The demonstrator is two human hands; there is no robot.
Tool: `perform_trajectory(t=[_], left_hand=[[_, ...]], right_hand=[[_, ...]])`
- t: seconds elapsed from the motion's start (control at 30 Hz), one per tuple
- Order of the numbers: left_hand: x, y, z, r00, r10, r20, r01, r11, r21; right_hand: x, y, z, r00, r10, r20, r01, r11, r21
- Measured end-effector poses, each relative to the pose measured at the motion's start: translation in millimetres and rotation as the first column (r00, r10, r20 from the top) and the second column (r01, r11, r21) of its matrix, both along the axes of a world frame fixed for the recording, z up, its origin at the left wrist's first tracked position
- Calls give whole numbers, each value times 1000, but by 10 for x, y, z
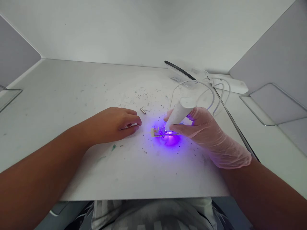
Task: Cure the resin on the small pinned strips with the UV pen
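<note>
My right hand [201,127], in a thin pinkish glove, is closed round a white handheld UV lamp [179,112]. The lamp tilts down and throws violet light onto a small clear piece [161,130] with a pale yellowish end. That piece lies on the white table, partly behind the lamp and fingers, so its kind is unclear. My bare left hand [120,124] rests on the table to the left, fingers loosely bent and apart from the thumb, with nothing in them. A small metal cylinder [143,111] lies just beyond its fingertips.
A white cable [213,92] loops from the lamp towards a white power strip [230,83] at the back right. Close by is a black-edged clear piece [179,68]. Dark crumbs [141,92] and a green scrap [113,147] dot the table. Wire frames [271,124] flank both sides.
</note>
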State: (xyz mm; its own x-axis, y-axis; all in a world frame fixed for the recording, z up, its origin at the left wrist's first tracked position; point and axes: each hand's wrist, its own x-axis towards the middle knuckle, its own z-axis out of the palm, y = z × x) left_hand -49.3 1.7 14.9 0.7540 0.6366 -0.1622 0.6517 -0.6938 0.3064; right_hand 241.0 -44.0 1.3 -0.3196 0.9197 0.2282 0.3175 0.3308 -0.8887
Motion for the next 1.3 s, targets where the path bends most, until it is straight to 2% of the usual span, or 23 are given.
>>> perform_trajectory(t=[1.3], left_hand=[[-6,6,-19,998,-8,58,9,1000,-2]], right_hand=[[8,5,-2,1000,-4,5,4,1000,-28]])
